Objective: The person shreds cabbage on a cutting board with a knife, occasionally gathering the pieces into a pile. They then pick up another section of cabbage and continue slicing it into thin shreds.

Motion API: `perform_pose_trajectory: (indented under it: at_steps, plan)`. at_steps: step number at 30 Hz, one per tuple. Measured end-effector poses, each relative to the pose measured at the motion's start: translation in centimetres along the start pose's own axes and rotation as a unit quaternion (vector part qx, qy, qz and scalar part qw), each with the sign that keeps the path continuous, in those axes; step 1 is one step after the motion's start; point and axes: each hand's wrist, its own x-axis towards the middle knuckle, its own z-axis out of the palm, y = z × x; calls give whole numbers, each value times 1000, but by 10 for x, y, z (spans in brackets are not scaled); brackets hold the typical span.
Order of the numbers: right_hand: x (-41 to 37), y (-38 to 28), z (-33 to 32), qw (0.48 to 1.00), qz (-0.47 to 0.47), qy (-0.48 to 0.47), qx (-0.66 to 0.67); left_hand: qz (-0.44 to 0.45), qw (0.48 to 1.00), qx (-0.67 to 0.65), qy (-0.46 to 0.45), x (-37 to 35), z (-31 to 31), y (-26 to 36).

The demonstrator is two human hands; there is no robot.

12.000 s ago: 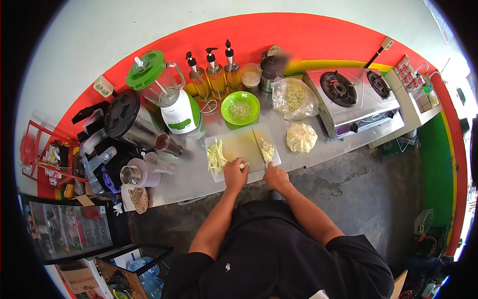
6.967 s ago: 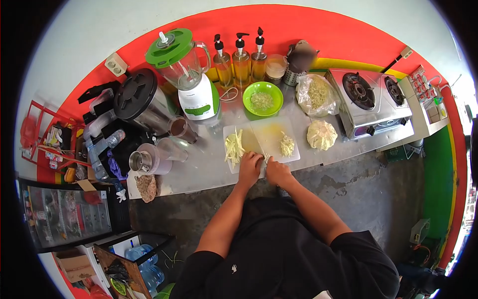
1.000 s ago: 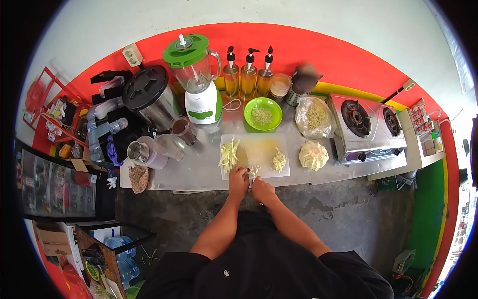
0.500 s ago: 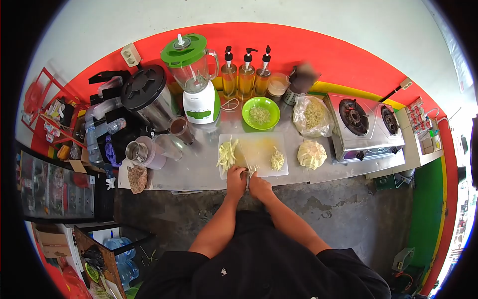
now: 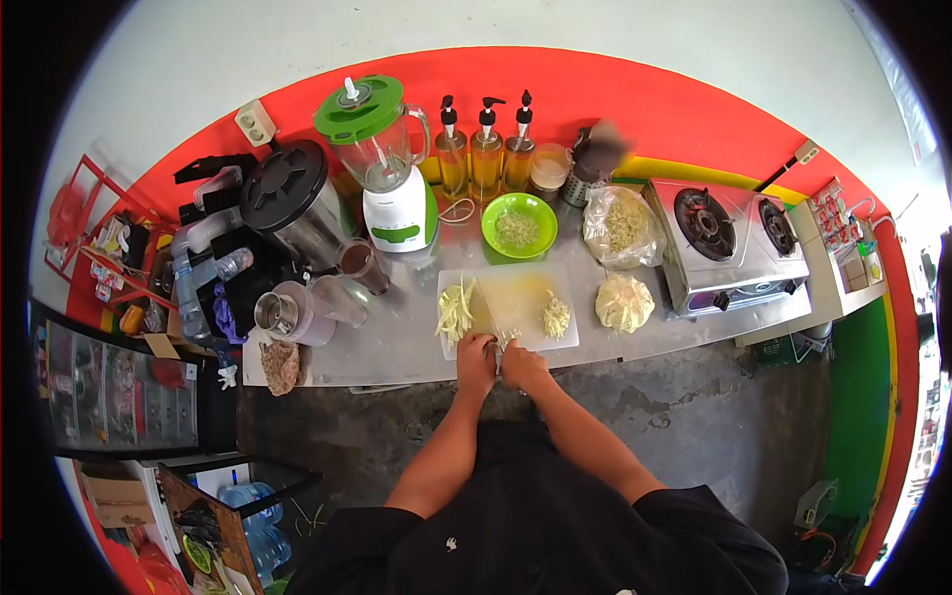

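Note:
A white cutting board [image 5: 531, 288] lies at the counter's front edge. My left hand [image 5: 476, 363] is closed at the board's near edge; what its fingers hold is hidden. Right beside it, my right hand [image 5: 523, 367] is closed around a knife [image 5: 487, 309], its thin blade pointing away from me over the board. Small pale shreds [image 5: 509, 335] lie just beyond my right fingers. Long pale-green cabbage strips [image 5: 455, 311] rest on the board's left side, and a pile of finely cut cabbage [image 5: 555, 315] sits on the right.
Behind the board stands a green bowl [image 5: 519, 226] of shreds. A cabbage head [image 5: 624, 303], a plastic bag of shreds [image 5: 623, 226] and a gas stove [image 5: 732, 243] are to the right. On the left are a blender [image 5: 397, 208], a steel container [image 5: 297, 208] and several cups.
The view has shifted slightly. Both hands stay close together at the board's near edge, with little visible movement. The cabbage piles look the same.

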Motion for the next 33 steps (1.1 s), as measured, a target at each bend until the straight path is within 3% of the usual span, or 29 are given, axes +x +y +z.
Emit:
perform_pose_trajectory:
  at_steps: [19, 23, 33]
  plan:
    - [-8, -5, 3, 999, 1, -18, -27, -43, 999, 5, -2, 1, -3, 9]
    - [1, -2, 3, 1000, -13, -8, -21, -6, 999, 27, 22, 1, -4, 12]
    - [-3, -6, 3, 999, -15, 1, -34, -24, 1000, 1, 11, 2, -1, 5]
